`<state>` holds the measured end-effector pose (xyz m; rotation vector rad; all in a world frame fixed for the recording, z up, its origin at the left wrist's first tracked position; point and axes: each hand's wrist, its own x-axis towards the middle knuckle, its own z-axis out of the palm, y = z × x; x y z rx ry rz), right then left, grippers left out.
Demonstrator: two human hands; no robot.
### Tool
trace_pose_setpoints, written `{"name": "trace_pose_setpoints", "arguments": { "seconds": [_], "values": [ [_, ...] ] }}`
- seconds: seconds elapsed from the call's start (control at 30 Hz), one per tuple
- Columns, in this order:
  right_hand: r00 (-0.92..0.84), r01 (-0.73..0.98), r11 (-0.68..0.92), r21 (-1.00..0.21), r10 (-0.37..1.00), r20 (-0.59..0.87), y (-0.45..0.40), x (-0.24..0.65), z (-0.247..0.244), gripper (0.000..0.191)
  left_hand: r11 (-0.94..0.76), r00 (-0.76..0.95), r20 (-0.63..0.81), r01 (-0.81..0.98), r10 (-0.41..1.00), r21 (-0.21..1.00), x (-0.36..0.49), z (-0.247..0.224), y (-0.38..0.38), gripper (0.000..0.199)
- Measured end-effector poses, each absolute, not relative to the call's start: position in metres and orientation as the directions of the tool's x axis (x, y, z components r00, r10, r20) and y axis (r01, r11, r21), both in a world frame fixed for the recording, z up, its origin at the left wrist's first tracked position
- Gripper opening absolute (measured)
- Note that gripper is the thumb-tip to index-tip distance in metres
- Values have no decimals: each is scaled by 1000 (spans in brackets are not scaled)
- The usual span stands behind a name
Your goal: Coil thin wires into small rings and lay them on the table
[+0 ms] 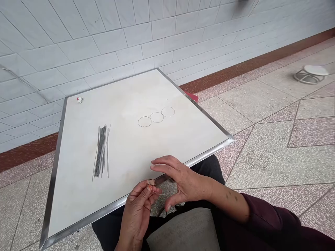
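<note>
A white tiled wall [188, 38] meets red-brown skirting [235, 69] — below, speckled floor [264, 157] and a pale stool [316, 70].

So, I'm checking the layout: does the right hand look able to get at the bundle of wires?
Probably yes, with a stretch: the right hand looks open, and passing just beyond the left hand, nothing seems to block the bundle of wires.

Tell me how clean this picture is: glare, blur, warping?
In the head view, light on the tabletop looks soft and fairly even, with sheen along its metal edge; the stool at far right is blurred; wall tiles look stretched toward the upper left corner; the wire at the left hand is faint and hard to trace.
</note>
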<state>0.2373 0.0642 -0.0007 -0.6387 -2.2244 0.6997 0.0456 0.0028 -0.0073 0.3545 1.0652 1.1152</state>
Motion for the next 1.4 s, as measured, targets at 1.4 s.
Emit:
{"name": "trace_pose_setpoints", "arguments": {
  "seconds": [1.4],
  "values": [
    [-782, 112, 734, -670, 481, 396, 84, 234, 9, 13, 458, 117, -514, -646, 850, 611, 54, -4, -4, 39]
  ]
}}
